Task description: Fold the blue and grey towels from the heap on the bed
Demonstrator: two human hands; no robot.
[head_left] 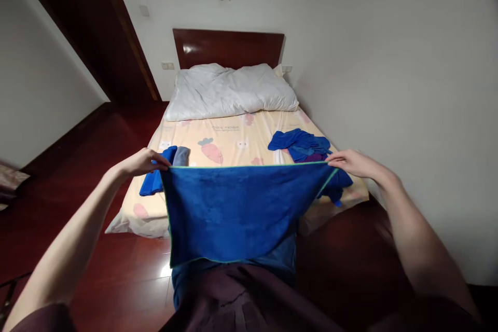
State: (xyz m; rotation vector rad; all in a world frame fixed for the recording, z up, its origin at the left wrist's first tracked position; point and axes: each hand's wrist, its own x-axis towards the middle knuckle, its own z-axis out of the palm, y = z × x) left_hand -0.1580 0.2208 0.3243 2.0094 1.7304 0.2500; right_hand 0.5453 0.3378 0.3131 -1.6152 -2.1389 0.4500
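Observation:
A blue towel [233,207] with a green edge hangs stretched between my two hands in front of my body. My left hand [146,161] is closed on its upper left corner, thumb and fingers pinched. At the upper right corner, my right hand [348,161] pinches the cloth in the same way. Behind my left hand, folded blue cloths [155,179] lie on the bed, with a grey rolled cloth [181,156] beside them. A crumpled heap of blue cloths [301,142] lies beyond my right hand, with a bit of purple in it; the towel and hand hide part of it.
The bed [221,137] has a cream sheet with carrot prints. A white quilt [233,91] lies bunched by the dark wooden headboard [233,46]. Dark red floor [116,270] runs round the bed, and a white wall [408,62] stands to the right.

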